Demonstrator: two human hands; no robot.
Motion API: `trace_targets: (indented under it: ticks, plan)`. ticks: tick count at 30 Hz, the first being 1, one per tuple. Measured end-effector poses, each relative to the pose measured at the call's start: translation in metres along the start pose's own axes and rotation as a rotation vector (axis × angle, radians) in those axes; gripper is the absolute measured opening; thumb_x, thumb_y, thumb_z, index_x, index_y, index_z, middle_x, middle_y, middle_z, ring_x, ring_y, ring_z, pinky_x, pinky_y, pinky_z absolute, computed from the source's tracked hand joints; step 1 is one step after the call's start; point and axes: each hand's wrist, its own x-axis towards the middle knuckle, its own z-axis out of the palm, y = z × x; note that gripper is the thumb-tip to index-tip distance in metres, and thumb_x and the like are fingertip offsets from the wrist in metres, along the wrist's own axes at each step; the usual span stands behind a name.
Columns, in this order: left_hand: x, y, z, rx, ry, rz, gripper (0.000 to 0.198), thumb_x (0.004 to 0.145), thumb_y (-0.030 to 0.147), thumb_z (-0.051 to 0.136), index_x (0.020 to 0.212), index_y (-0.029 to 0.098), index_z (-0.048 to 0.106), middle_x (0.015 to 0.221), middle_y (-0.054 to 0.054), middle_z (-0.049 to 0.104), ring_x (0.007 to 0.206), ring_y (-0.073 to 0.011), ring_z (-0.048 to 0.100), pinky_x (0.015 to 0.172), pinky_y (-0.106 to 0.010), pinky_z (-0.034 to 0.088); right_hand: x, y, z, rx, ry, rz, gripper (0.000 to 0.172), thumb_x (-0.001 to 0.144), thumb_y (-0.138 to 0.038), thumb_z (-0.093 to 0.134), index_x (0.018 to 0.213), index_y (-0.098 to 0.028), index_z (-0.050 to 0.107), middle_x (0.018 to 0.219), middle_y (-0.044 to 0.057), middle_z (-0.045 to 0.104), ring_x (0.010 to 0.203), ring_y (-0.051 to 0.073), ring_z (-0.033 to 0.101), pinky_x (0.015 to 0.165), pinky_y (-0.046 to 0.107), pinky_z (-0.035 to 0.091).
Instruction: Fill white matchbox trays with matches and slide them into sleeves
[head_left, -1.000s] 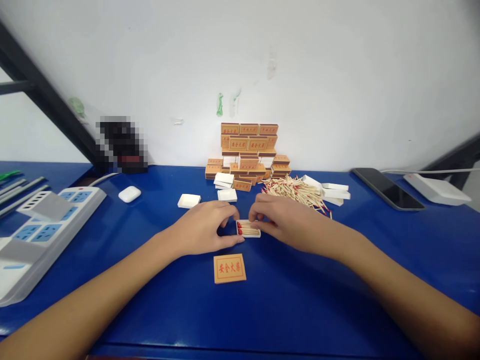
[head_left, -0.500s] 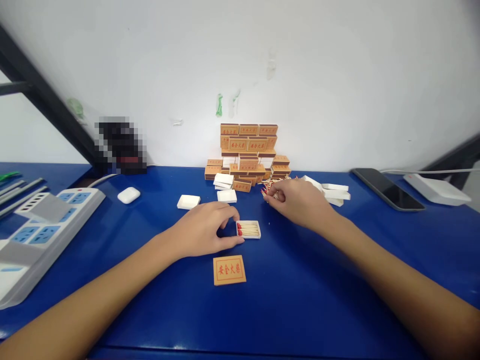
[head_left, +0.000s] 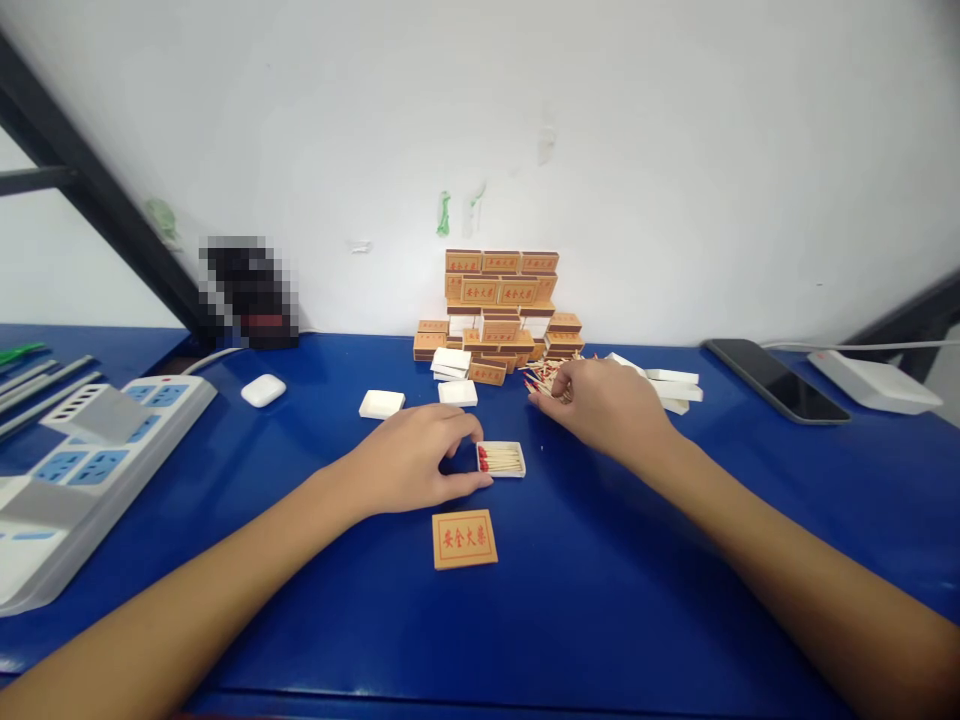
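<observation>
A white matchbox tray [head_left: 501, 459] with red-headed matches lies at the middle of the blue table. My left hand [head_left: 420, 460] rests at its left end, thumb and forefinger curved round that end. Beyond and to the right, my right hand [head_left: 600, 400] is at a pile of loose matches [head_left: 541, 375], thumb and forefinger close together; what is between the fingertips is too small to make out. An orange matchbox sleeve [head_left: 464, 540] lies flat in front of the tray.
Matchboxes [head_left: 500, 292] are stacked against the wall. White trays [head_left: 382, 404] lie before the stack and more [head_left: 673, 385] beyond my right hand. A power strip [head_left: 112, 450] and earphone case [head_left: 263, 390] are at left, a phone [head_left: 776, 380] at right.
The whole view has shifted slightly, moving things a little rightward in the picture. Both hands stay at almost the same places, by the tray and the match pile.
</observation>
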Motion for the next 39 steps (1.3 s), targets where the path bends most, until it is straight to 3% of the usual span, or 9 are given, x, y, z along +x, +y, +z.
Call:
trace_targets:
  ticks: [4, 9, 15, 25, 30, 39]
  plan:
    - [0.000, 0.000, -0.001, 0.005, -0.003, 0.001, 0.032, 0.093, 0.047, 0.074, 0.106, 0.019, 0.069, 0.085, -0.001, 0.063, 0.078, -0.0187, 0.058, 0.067, -0.032, 0.042, -0.002, 0.001, -0.007, -0.062, -0.041, 0.002, 0.040, 0.093, -0.056, 0.063, 0.071, -0.022, 0.063, 0.079, 0.010, 0.074, 0.075, 0.027, 0.065, 0.058, 0.034, 0.033]
    - [0.002, 0.000, 0.000, 0.002, -0.009, -0.004, 0.032, 0.093, 0.047, 0.074, 0.106, 0.019, 0.069, 0.085, -0.001, 0.062, 0.077, -0.0183, 0.058, 0.067, -0.032, 0.042, 0.000, 0.001, 0.002, -0.062, -0.053, -0.017, 0.040, 0.096, -0.056, 0.060, 0.075, -0.022, 0.065, 0.084, 0.011, 0.075, 0.079, 0.027, 0.066, 0.060, 0.034, 0.032]
    - [0.002, 0.000, 0.000, 0.004, -0.006, -0.015, 0.032, 0.093, 0.048, 0.074, 0.106, 0.019, 0.069, 0.085, 0.000, 0.062, 0.077, -0.0181, 0.058, 0.067, -0.031, 0.041, 0.003, 0.005, 0.009, 0.003, -0.024, -0.047, 0.033, 0.097, -0.044, 0.061, 0.072, -0.022, 0.066, 0.079, 0.006, 0.073, 0.073, 0.022, 0.063, 0.057, 0.033, 0.030]
    - [0.002, -0.002, 0.002, 0.006, 0.004, -0.003, 0.032, 0.093, 0.048, 0.074, 0.106, 0.019, 0.069, 0.085, 0.000, 0.062, 0.077, -0.0178, 0.058, 0.068, -0.032, 0.042, 0.006, 0.017, -0.004, 0.139, -0.183, -0.122, 0.023, 0.090, -0.034, 0.069, 0.070, -0.023, 0.069, 0.067, 0.001, 0.068, 0.062, 0.017, 0.058, 0.058, 0.033, 0.034]
    - [0.002, -0.003, 0.003, 0.007, -0.002, 0.002, 0.031, 0.093, 0.047, 0.074, 0.105, 0.019, 0.068, 0.085, 0.000, 0.062, 0.077, -0.0178, 0.058, 0.068, -0.032, 0.041, 0.004, 0.025, -0.010, 0.159, -0.300, -0.146, 0.023, 0.089, -0.040, 0.071, 0.073, -0.024, 0.069, 0.065, 0.000, 0.067, 0.061, 0.017, 0.057, 0.056, 0.033, 0.034]
    - [0.004, -0.004, 0.004, 0.013, -0.006, -0.002, 0.030, 0.093, 0.046, 0.074, 0.106, 0.019, 0.068, 0.085, 0.000, 0.063, 0.077, -0.0180, 0.059, 0.067, -0.032, 0.041, 0.005, 0.027, -0.005, 0.162, -0.244, -0.232, 0.026, 0.089, -0.047, 0.073, 0.080, -0.023, 0.068, 0.077, 0.002, 0.069, 0.068, 0.019, 0.058, 0.059, 0.033, 0.035]
